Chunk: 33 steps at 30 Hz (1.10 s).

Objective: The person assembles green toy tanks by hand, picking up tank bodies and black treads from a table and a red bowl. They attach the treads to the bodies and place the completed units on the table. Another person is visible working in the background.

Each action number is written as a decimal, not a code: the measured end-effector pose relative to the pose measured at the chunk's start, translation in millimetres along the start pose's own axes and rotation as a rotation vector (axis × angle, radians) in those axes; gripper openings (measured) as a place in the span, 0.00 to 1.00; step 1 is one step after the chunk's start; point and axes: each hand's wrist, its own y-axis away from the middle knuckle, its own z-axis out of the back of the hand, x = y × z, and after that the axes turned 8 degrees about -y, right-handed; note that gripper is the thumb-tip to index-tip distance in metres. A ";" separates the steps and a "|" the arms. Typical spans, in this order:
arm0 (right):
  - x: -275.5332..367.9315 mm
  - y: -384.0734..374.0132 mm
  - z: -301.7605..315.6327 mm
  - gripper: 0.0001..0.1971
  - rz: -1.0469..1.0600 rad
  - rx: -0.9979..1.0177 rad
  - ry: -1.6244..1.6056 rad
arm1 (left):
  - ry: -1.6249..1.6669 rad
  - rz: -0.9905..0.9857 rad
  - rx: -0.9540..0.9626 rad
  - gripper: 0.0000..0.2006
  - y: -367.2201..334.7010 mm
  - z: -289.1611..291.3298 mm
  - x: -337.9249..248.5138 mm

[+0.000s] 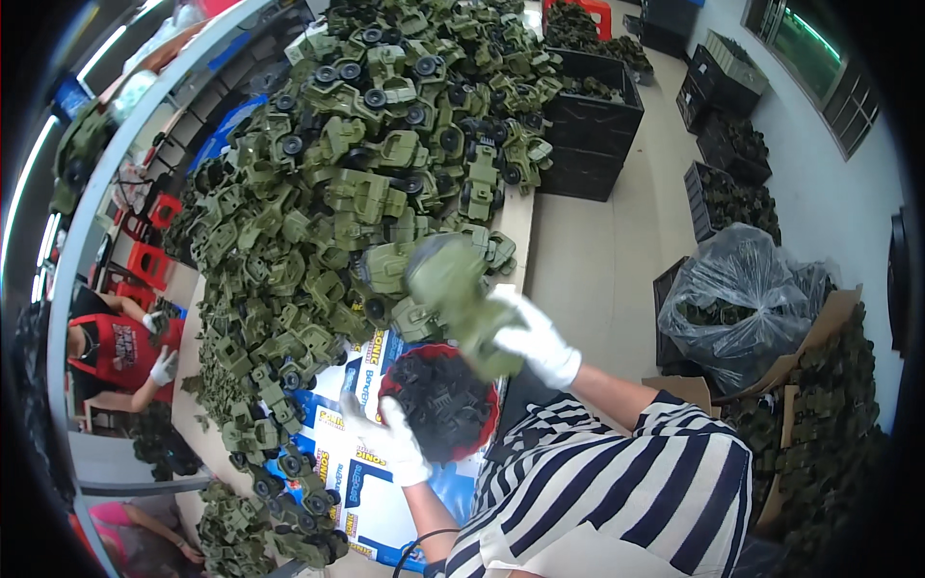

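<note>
My right hand (pixel 541 345), in a white glove, is closed round an olive-green toy truck (pixel 464 301) blurred by motion. The truck is held over the near end of a heap of toy vehicles. Over the printed sheet on the table, my left hand (pixel 390 438), also gloved in white, has its fingers spread and nothing in them. Just right of it stands a red-rimmed basket (pixel 493 419) filled with small black parts (pixel 438 395). The big heap of olive-green toy vehicles (pixel 366 197), many with black wheels, covers most of the table.
Black crates (pixel 590 135) stand beyond the table's right edge. By the right wall are more crates, a clear plastic bag (pixel 737 299) and cardboard boxes (pixel 771 462) with green parts. A metal frame post (pixel 72 241) rises at left; a person in a red apron (pixel 125 347) works behind it.
</note>
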 end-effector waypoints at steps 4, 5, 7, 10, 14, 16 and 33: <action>1.9 -60.1 83.6 0.27 -0.017 -0.324 -0.224 | -0.763 -0.153 0.284 0.43 50.1 -6.9 24.0; -2.4 -82.8 109.8 0.27 -0.023 -0.342 -0.279 | -0.761 -0.117 0.316 0.44 59.1 -10.3 30.6; 4.1 -137.0 144.0 0.25 -0.019 -0.337 -0.381 | -0.717 -0.035 0.335 0.44 71.6 -17.3 46.2; 45.8 -247.3 169.6 0.19 0.040 -0.234 -0.426 | -0.756 -0.014 0.328 0.44 72.4 -22.3 42.4; 140.1 -428.9 180.6 0.20 0.008 -0.023 -0.224 | -0.808 0.042 0.319 0.44 75.4 -25.9 39.7; 173.2 -518.1 197.3 0.29 0.117 -0.082 -0.131 | -0.815 0.073 0.287 0.43 69.8 -34.2 30.9; 109.0 -603.9 229.8 0.20 0.473 -0.372 0.755 | -0.813 0.283 -0.017 0.37 93.9 -42.3 39.1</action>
